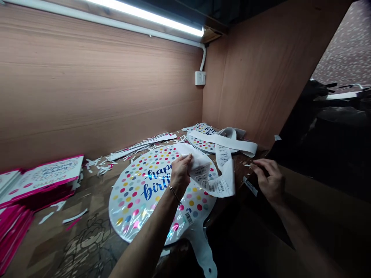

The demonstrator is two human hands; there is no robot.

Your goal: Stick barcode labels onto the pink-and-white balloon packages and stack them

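My left hand (182,173) is closed around a long white strip of barcode labels (218,186), above a flat, round foil balloon (130,193). The balloon has coloured dots, blue "happy birthday" lettering, a barcode sticker (188,218) and a pale tail (203,251) that hangs over the table edge. The loose end of the strip loops back over more dotted balloons (199,144) behind. My right hand (269,179) is off to the right by the table edge, thumb and fingers pinched together. Whatever small thing may be between them, I cannot make out.
Pink-edged printed cards (49,175) are stacked at the left, above pink packs (14,235). Paper shreds (100,166) and long white offcuts (142,146) litter the table along the wooden back wall. A label piece (250,186) sticks at the right edge.
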